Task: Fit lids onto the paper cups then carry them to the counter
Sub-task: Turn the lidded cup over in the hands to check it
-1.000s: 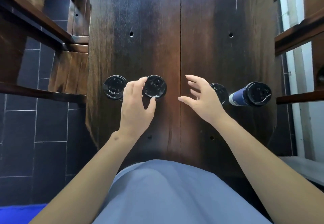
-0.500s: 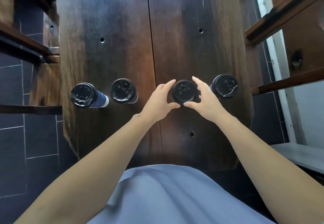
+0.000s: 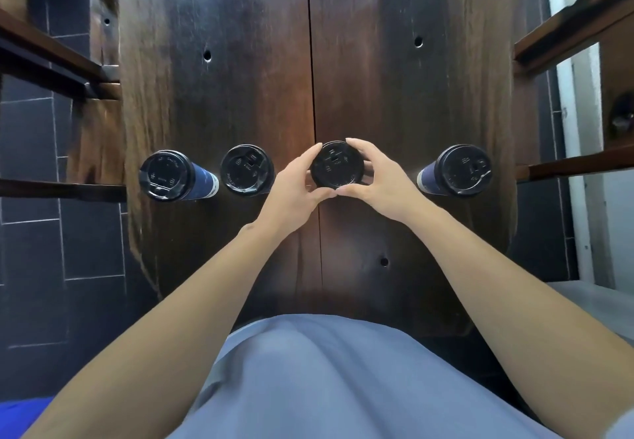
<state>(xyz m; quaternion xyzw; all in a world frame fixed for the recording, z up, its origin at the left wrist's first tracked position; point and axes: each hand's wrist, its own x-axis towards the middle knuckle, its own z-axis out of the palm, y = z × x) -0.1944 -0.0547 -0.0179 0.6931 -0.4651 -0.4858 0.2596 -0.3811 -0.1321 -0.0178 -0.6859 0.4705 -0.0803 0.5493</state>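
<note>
Four lidded paper cups are set in a row across the wooden table (image 3: 377, 95), near its front edge. The far-left cup (image 3: 171, 176) is placed at the table's left edge, and the second cup (image 3: 247, 170) is found just beside it on the right. The third cup (image 3: 338, 164) is positioned over the table's centre seam, and is enclosed between the left hand (image 3: 291, 188) on its left and the right hand (image 3: 380, 179) on its right, the thumbs being met in front of it. The far-right cup (image 3: 459, 171) is set near the table's right edge, well apart from the third. Wooden benches (image 3: 576, 16) are placed on either side of the table.
</note>
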